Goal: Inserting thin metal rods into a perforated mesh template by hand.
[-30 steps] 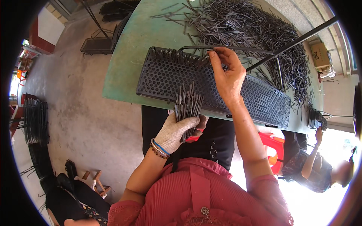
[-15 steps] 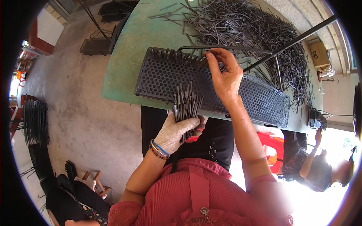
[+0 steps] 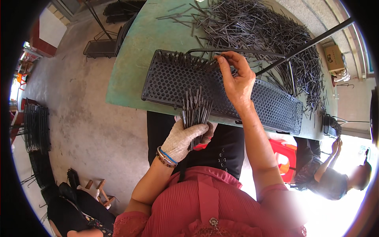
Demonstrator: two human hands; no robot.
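Your left hand [image 3: 177, 140] gripped the stick bundle [image 3: 195, 112] while your right hand [image 3: 239, 81], fingertips close together but hold unclear, reached over the perforated tray [image 3: 171, 85] beneath, where a light, straight pinch seemed best.

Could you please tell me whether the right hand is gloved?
No, the right hand shows bare skin, while the left hand wears a pale glove.

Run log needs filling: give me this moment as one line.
left hand: gripping sticks; right hand: at far side of board; board: on table; stick pile: beyond board
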